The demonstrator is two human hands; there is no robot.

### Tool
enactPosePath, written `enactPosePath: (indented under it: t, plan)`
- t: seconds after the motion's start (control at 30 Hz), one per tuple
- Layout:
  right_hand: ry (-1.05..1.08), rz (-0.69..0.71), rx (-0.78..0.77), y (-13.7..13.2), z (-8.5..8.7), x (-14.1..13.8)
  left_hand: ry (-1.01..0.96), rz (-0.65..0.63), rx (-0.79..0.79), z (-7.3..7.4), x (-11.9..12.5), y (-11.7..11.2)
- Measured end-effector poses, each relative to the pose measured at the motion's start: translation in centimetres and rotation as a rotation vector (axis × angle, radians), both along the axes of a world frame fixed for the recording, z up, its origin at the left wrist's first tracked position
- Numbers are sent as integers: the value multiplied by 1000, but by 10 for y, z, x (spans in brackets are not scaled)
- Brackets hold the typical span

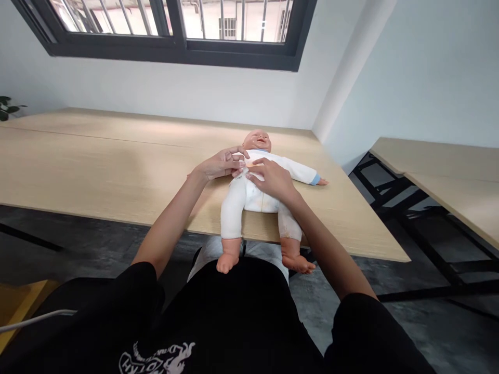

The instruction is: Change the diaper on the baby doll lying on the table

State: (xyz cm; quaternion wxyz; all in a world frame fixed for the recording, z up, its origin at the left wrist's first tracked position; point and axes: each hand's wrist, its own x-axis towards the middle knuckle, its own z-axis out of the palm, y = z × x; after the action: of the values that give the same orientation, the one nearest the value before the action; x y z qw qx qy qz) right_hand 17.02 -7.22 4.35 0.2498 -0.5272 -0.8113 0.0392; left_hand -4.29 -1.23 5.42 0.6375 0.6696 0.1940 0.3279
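Note:
A baby doll (233, 210) in a white top with blue trim lies on its back on the table, its feet hanging past the front edge. Around its hips is a white diaper (259, 201), with a small patch of bare skin-coloured body between diaper and top. At the waist, on the doll's side nearer my left, my left hand (223, 164) pinches the diaper's edge between thumb and fingers. My right hand (273, 179) rests over the front of the diaper, fingers spread and tips touching its upper edge. The doll's arm beside my left hand is hidden.
The light wooden table (117, 171) runs along the wall below a dark-framed window (175, 47). Another table (440, 156) with black folding legs stands to the right. A yellow object (23, 304) and a white cable (39, 319) are at lower left.

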Motion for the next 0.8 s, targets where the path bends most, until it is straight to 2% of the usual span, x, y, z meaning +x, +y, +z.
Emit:
enactPosePath:
  t: [0.17,0.27,0.4,0.53,0.67,0.8]
  plan:
    - [-50,25,-27,4,-4,-1,-169,180,-17,-2,-4,-1]
    - [-66,46,-10,8,-8,-1,-83,139,33,-3,9,-7]
    - [-88,83,8,17,-14,1,81,63,194,-5,36,-17]
    - [87,213,-68,25,-14,8,129,124,328,-13,47,-17]
    - [342,306,-242,21,-5,17,279,198,507,-22,47,-15]
    - [472,241,-343,12,4,18,418,307,684,-22,49,-24]
